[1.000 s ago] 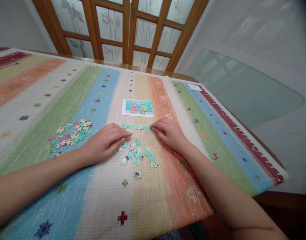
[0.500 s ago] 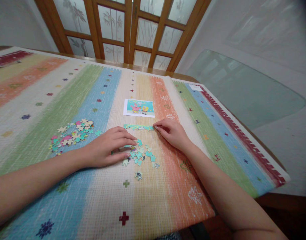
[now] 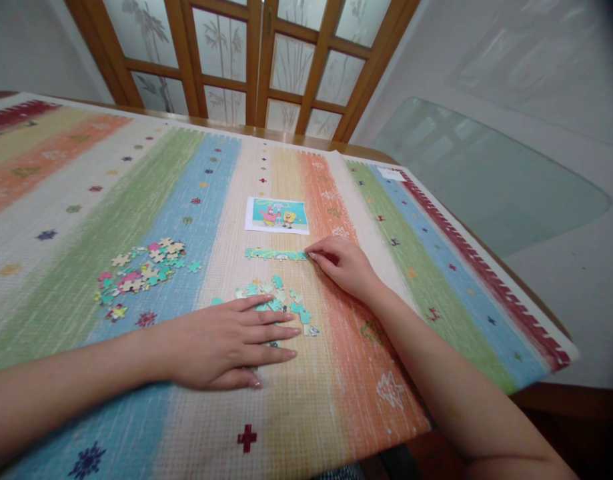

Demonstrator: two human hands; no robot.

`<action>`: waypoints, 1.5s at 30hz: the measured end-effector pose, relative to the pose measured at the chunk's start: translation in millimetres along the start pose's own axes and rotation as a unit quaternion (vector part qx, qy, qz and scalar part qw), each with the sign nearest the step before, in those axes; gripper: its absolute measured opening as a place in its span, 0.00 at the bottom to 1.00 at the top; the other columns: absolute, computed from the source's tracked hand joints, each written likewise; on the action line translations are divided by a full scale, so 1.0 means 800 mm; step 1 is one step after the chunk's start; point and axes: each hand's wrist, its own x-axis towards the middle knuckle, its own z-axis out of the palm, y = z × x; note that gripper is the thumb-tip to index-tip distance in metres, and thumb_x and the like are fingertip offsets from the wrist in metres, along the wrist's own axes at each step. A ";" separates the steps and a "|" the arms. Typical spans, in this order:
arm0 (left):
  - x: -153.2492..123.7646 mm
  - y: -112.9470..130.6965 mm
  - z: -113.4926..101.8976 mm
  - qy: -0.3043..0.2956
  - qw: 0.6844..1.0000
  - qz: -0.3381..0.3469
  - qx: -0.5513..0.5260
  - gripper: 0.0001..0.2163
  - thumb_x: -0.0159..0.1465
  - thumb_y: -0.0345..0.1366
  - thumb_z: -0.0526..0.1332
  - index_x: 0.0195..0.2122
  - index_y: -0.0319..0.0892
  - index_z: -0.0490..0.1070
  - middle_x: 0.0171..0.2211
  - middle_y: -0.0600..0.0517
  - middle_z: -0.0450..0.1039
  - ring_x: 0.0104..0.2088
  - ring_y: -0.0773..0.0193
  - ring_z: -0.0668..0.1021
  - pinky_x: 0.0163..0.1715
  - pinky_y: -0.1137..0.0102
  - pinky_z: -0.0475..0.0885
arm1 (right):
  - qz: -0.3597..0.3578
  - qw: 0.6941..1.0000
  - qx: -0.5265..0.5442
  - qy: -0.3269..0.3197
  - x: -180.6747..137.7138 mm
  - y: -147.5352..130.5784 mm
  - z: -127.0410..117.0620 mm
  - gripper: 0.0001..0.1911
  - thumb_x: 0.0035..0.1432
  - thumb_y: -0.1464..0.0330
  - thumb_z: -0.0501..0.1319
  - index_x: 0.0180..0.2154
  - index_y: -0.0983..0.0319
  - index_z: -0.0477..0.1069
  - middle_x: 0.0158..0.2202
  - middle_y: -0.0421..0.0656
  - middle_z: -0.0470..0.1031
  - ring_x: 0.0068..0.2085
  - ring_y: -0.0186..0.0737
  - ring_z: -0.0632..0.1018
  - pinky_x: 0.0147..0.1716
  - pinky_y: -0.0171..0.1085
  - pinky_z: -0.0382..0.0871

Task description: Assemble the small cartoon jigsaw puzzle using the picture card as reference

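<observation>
On the cloth-covered bench (image 3: 201,433), I see one joined jigsaw strip (image 3: 273,255); a near cluster (image 3: 302,312) and farther heap (image 3: 151,268) remain loose. My left hand (image 3: 231,341) spreads its fingers over the cluster; my right hand (image 3: 340,263) touches the strip's right end, grip unclear.

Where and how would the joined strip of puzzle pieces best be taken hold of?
Grip the strip by both short ends, the left hand coming from the left and the right hand from the right, where its fingertips are. It lies flat, long and narrow, made of joined pieces, so lifting one end alone would likely bend or part it.
</observation>
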 end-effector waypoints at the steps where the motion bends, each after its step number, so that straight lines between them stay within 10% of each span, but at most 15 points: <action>1: -0.001 -0.003 0.000 0.001 1.000 -0.007 0.002 0.26 0.72 0.44 0.58 0.70 0.51 0.57 0.71 0.49 0.56 0.71 0.54 0.59 0.73 0.54 0.46 | -0.001 1.000 0.001 0.000 0.000 0.000 0.000 0.09 0.66 0.69 0.60 0.41 0.57 0.80 0.39 0.45 0.83 0.42 0.46 0.80 0.47 0.48 0.72; 13: -0.013 -0.037 -0.009 0.107 0.991 -0.045 0.071 0.20 0.74 0.35 0.55 0.66 0.49 0.64 0.65 0.50 0.68 0.61 0.56 0.72 0.62 0.59 0.66 | -0.040 0.999 -0.001 0.029 -0.002 -0.011 -0.006 0.09 0.67 0.68 0.59 0.44 0.60 0.78 0.39 0.47 0.81 0.41 0.43 0.80 0.46 0.44 0.71; 18: -0.018 -0.054 -0.009 0.157 0.973 -0.143 0.088 0.20 0.74 0.36 0.54 0.67 0.49 0.63 0.64 0.49 0.69 0.62 0.55 0.71 0.62 0.55 0.66 | -0.071 0.992 0.063 -0.080 -0.006 -0.031 -0.011 0.10 0.67 0.66 0.59 0.44 0.59 0.79 0.35 0.44 0.81 0.35 0.38 0.78 0.37 0.38 0.70; 28: -0.014 -0.052 -0.010 0.111 0.991 -0.046 0.058 0.19 0.72 0.32 0.55 0.63 0.49 0.67 0.61 0.51 0.73 0.65 0.54 0.69 0.64 0.54 0.64 | -0.050 0.975 -0.046 -0.211 -0.009 -0.070 0.002 0.24 0.70 0.69 0.50 0.64 0.67 0.66 0.51 0.55 0.79 0.48 0.47 0.78 0.49 0.46 0.70; 45: -0.018 -0.063 -0.018 0.255 0.928 -0.262 -0.064 0.12 0.72 0.32 0.50 0.46 0.42 0.73 0.44 0.47 0.77 0.47 0.58 0.77 0.51 0.58 0.72 | -0.028 0.970 -0.073 -0.232 -0.008 -0.074 0.003 0.27 0.67 0.74 0.51 0.65 0.65 0.65 0.51 0.53 0.80 0.49 0.47 0.78 0.50 0.45 0.71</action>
